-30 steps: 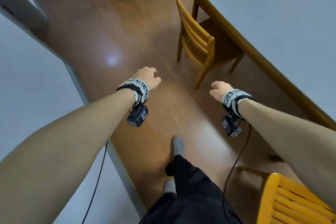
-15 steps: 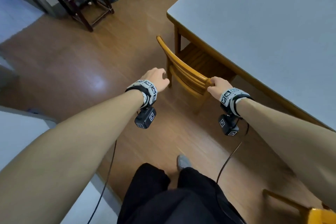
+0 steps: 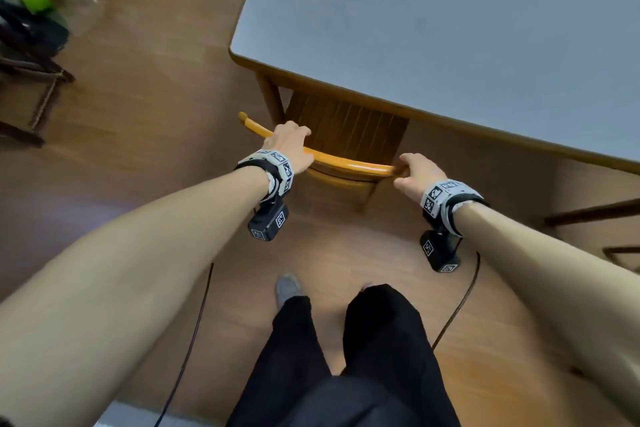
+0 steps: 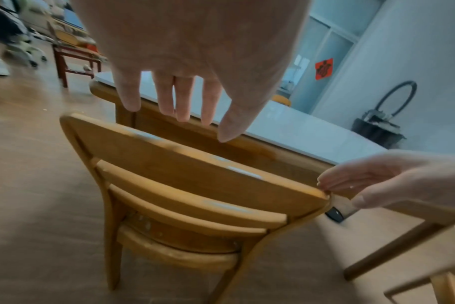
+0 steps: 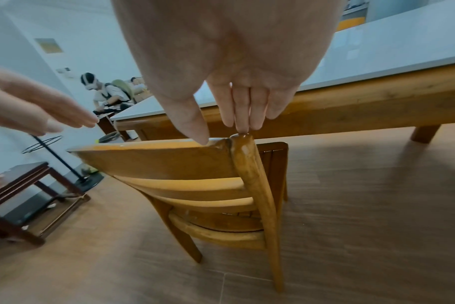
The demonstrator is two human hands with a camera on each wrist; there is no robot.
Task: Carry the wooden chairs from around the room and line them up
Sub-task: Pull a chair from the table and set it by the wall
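Observation:
A yellow wooden chair (image 3: 346,163) stands on the floor with its seat tucked under the table, its slatted back toward me. My left hand (image 3: 289,146) is over the left part of the top rail; in the left wrist view its fingers (image 4: 182,107) point down, straight, just above the rail (image 4: 195,164). My right hand (image 3: 414,173) is at the rail's right end. There its thumb and straight fingertips (image 5: 243,127) touch the corner of the chair back (image 5: 174,160). Neither hand is curled round the wood.
The grey-topped wooden table (image 3: 450,28) fills the upper right. A dark side table (image 3: 31,80) stands at left with clutter behind it. Dark legs of other furniture (image 3: 588,211) show at right. Wrist cables hang by my legs. A person (image 5: 101,90) sits far off.
I have walked up to the chair. Both hands went from mid-air to its top rail, the right reaching the right corner first, and the left now over the left part.

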